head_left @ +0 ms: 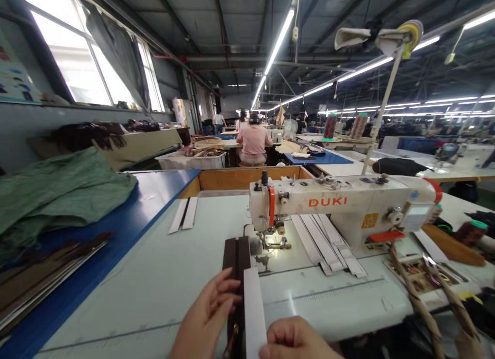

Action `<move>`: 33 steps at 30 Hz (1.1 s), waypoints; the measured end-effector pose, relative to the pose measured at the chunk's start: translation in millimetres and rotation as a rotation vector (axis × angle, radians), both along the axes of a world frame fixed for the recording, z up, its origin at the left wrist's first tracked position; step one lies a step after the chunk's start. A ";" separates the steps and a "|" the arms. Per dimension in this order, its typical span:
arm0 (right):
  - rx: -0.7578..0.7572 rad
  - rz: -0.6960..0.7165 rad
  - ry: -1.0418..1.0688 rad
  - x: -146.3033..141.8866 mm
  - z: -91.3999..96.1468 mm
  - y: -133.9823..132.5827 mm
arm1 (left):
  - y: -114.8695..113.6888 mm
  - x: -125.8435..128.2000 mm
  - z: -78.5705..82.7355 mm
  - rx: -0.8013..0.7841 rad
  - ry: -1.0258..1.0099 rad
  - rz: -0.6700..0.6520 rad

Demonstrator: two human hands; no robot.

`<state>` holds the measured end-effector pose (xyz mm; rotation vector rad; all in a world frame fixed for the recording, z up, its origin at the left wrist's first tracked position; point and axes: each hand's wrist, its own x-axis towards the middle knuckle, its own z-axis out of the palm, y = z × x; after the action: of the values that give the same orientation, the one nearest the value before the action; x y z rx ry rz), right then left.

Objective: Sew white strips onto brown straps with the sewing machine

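Observation:
In front of me a dark brown strip [236,253] with a lengthwise line down it lies left of the sewing machine [309,204]. My left hand [211,315] is at its left edge, fingers bent and thumb against the brown material. A small metallic piece [234,330] shows on the strip below the thumb. Along the strip's right side runs a white strip [253,307]. My right hand [296,338] pinches the lower right edge of this white strip between thumb and curled fingers. The presser foot [273,241] stands beyond, apart from both hands.
Several white strips [323,240] lie under the machine arm, and others [183,214] at the table's far left. Green fabric [65,189] and brown pieces [50,276] lie on the blue surface at left. A parts tray [421,276] is at right. A person [254,140] sits ahead.

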<state>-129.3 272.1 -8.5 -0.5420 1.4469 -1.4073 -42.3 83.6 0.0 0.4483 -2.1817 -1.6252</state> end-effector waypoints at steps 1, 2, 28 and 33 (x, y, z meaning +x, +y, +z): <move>0.012 0.007 -0.012 -0.6 5.2 -4.8 | -8.3 3.6 -3.9 -0.213 0.050 -0.009; 0.016 0.017 -0.021 -0.7 10.4 -10.2 | -15.1 6.6 -7.6 -0.432 0.101 -0.028; -0.284 0.248 1.987 -61.3 3.4 -52.9 | -69.5 -74.0 -18.9 -1.066 0.063 -0.216; -0.032 0.284 1.895 -66.5 2.3 -75.1 | -71.2 -75.7 -16.6 -1.066 0.047 -0.233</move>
<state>-195.8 197.0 -6.2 -2.3292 2.4516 -0.3448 -118.0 12.4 -16.6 -0.1664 -2.7163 -0.3512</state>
